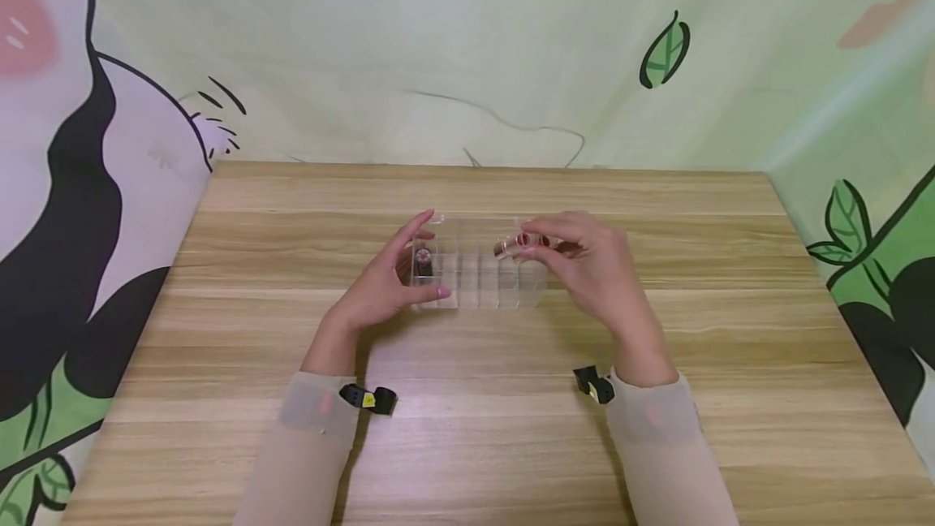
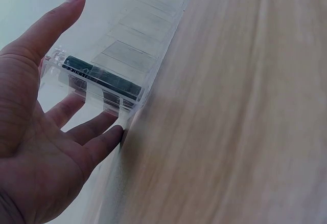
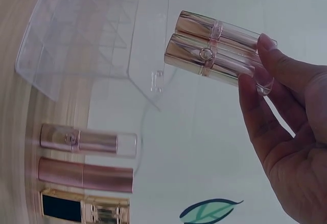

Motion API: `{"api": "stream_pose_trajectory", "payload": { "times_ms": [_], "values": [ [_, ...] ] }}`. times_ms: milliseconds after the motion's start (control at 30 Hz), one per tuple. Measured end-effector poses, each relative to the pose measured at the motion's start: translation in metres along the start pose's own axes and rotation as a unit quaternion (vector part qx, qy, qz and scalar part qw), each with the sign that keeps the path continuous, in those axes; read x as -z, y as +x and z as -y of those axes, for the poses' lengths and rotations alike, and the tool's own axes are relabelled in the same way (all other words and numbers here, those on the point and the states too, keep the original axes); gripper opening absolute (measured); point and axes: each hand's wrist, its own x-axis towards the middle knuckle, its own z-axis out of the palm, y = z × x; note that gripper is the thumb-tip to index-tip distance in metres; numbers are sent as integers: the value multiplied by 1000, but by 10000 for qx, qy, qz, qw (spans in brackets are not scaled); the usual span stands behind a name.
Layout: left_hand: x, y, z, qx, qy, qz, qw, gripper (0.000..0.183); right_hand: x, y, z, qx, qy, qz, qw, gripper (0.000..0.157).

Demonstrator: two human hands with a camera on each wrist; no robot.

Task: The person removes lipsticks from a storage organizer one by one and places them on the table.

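Observation:
A clear divided lipstick organizer (image 1: 478, 291) stands on the table in front of me. My left hand (image 1: 380, 278) holds its left end, thumb at the front and fingers toward the back. Inside that end compartment sits a dark lipstick tube (image 2: 102, 78), visible through the clear wall. Over the organizer's right end, my right hand (image 1: 595, 266) pinches two lipsticks (image 3: 212, 55) side by side between thumb and fingers. They have shiny gold bases and clear caps, and they are tilted in the head view, their gold ends pointing left over the compartments.
Three more tubes appear beside the organizer in the right wrist view: a pink-gold one with a clear end (image 3: 92, 141), a plain rose tube (image 3: 86, 175) and a gold and black one (image 3: 84, 207). A printed cloth (image 1: 467, 55) hangs behind the wooden table (image 1: 467, 445).

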Motion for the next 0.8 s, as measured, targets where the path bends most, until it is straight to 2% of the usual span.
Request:
{"api": "stream_pose_trajectory", "payload": {
  "times_ms": [233,400,667,800],
  "values": [
    [-2,2,-1,-81,1,-1,10000,106,16,-8,-3,-123,-76,-77,9999,29],
    [-2,2,-4,-20,10,-2,10000,106,25,-11,-7,-150,-92,-172,9997,27],
    [2,-7,-27,27,-118,133,9998,103,33,-12,-12,-196,-144,-240,9994,27],
    [4,-10,-33,29,-93,167,9998,102,38,-12,-14,-274,-280,-252,9989,27]
  ]
}}
